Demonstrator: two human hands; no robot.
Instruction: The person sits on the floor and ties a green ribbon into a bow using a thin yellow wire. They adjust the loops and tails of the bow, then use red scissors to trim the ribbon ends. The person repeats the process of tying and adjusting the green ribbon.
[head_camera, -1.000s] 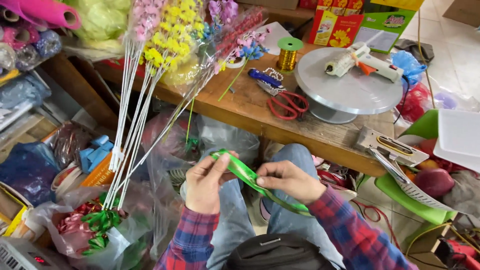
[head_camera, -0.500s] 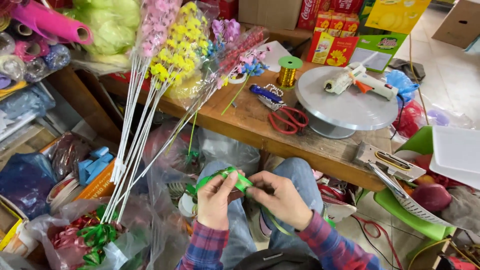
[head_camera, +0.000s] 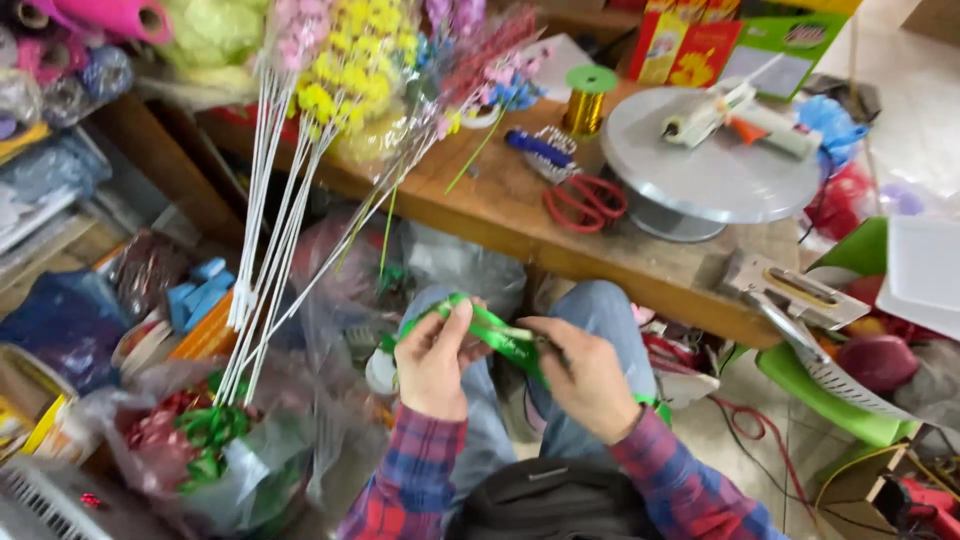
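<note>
Glossy green ribbon (head_camera: 500, 335), likely satin; view blurred. Plaid cloth sleeves (head_camera: 415, 480). Matt wooden bench (head_camera: 500, 215): smooth grey metal turntable (head_camera: 715, 165) at right end, shiny gold wire spool (head_camera: 585, 105) at back edge.

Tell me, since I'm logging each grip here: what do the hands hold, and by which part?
Both hold one green ribbon: the left hand pinches its looped end, the right hand grips the strip further along.

Single head cam, looking steeply down and forward from close above the lap (head_camera: 560, 330); wooden table (head_camera: 500, 215) edge crosses mid-frame, tilted.
</note>
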